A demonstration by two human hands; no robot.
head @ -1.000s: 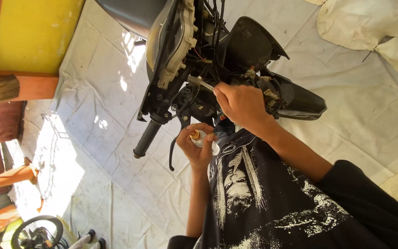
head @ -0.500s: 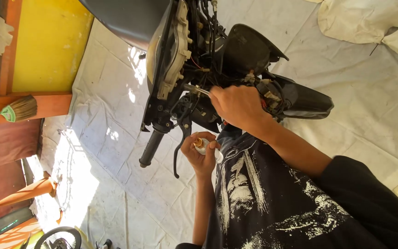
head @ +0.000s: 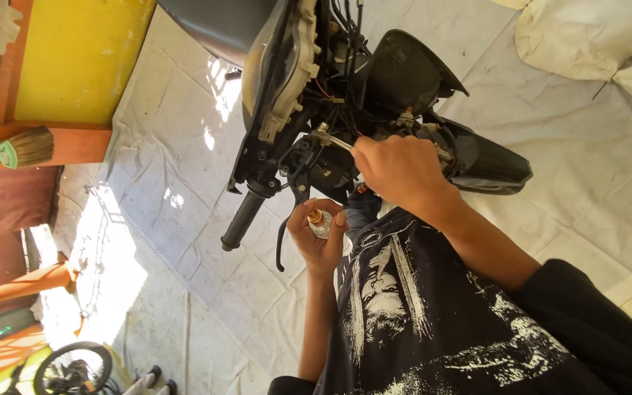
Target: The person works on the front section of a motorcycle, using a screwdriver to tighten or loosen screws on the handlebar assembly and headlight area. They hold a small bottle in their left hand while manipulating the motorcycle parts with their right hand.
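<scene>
Head view, turned sideways, looks down on a motorcycle (head: 309,110) parked on a white tarp (head: 184,190). I see my right hand (head: 400,172) closed in a fist around a slim metal tool (head: 334,139), its tip pushed in among the wires behind the headlight shell (head: 287,66). My left hand (head: 320,238) sits just below, near the handlebar grip (head: 241,219) and the brake lever (head: 281,245), its fingers curled around a small bulb (head: 318,219) with a brass base, held upright against the palm. The black front fender (head: 491,161) lies past my right wrist. A broom (head: 27,148) rests by the yellow wall (head: 82,58).
</scene>
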